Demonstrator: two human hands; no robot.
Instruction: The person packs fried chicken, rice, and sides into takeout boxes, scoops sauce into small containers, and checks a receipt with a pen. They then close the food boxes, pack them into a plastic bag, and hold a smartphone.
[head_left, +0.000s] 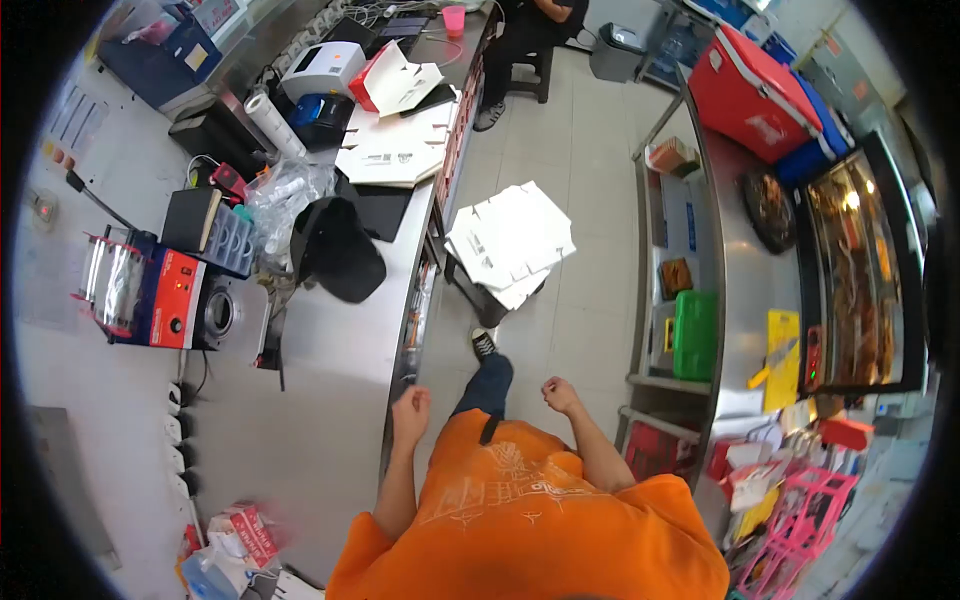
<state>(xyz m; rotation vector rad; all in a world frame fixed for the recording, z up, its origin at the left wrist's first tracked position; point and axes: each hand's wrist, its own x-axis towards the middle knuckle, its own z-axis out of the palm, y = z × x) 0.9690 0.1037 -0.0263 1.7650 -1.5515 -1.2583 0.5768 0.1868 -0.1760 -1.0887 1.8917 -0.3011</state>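
Observation:
My left hand is raised beside the edge of the left steel counter, its fingers curled in with nothing visible in them. Over the floor to the right, my right hand has its fingers folded inward; no object shows in it. Ahead of me, flat white cardboard sheets lie stacked on a dark stool. A black cap rests on the left counter, near a clear plastic bag.
More cardboard and a white printer stand farther along the left counter. A red-and-blue machine is at the wall. The right counter holds a red cooler and glass display case. A person in black sits ahead.

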